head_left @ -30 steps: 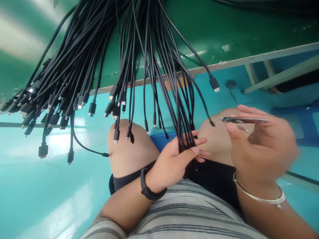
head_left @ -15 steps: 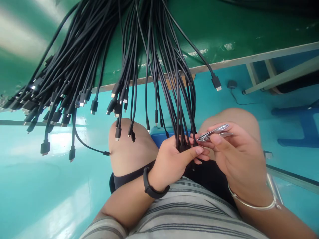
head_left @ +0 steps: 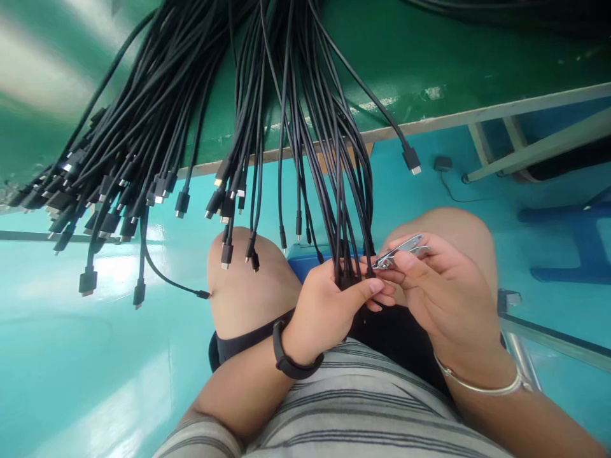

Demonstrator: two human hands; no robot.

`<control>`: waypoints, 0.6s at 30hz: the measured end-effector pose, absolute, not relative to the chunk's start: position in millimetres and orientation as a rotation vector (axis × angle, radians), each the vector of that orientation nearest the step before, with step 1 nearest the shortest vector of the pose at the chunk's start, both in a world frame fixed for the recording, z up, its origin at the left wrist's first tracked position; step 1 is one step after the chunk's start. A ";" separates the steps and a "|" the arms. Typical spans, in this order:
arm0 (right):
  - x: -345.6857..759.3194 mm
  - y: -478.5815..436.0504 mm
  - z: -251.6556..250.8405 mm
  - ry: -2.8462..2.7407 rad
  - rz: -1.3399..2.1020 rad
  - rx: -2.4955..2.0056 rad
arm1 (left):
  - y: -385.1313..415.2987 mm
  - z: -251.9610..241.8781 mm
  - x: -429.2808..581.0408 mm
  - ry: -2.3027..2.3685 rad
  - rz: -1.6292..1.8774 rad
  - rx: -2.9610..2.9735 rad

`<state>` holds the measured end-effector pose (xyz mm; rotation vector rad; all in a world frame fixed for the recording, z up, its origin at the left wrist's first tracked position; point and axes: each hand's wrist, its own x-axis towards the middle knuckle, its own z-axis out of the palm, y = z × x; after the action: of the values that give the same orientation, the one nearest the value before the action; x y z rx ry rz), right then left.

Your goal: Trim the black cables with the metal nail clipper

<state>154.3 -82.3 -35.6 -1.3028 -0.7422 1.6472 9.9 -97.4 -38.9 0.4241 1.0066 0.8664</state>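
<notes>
Over my lap, my left hand [head_left: 329, 302] is closed around the lower ends of a bunch of black cables [head_left: 340, 210]. Their connector ends are mostly hidden by my palm and fingers. In my right hand [head_left: 446, 292] is a silver nail clipper [head_left: 403, 250], pinched between thumb and fingers. The clipper's jaws are at the rightmost cable end, close by my left fingertips; whether they touch it I cannot tell. More black cables with USB-C plugs [head_left: 226, 254] hang over the table edge to the left of my hands.
A thick heap of cables [head_left: 109, 191] drapes over the left part of the green table [head_left: 458, 57]. One lone cable plug [head_left: 410, 159] hangs at the right. Under the table are a black adapter [head_left: 443, 163] on the floor, metal legs and a blue stool frame [head_left: 568, 245].
My right hand has moved slightly left with the nail clipper, and the clipper's lever and body look closer together. My left hand keeps its hold on the cables, shifting slightly left.
</notes>
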 end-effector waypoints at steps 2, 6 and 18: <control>153.4 -81.4 -35.7 -0.736 1.649 -1.306 | -97.3 -39.5 10.1 1.013 0.871 0.426; 154.0 -80.9 -37.2 -0.776 1.647 -1.300 | -97.3 -40.7 9.8 1.007 0.877 0.442; 155.5 -80.3 -39.0 -0.730 1.533 -1.385 | -94.1 -40.4 11.8 0.982 0.817 0.360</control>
<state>155.5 -80.3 -39.0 -1.3847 -0.7304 1.5331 11.8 -94.1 -40.4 0.3604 0.9821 0.8168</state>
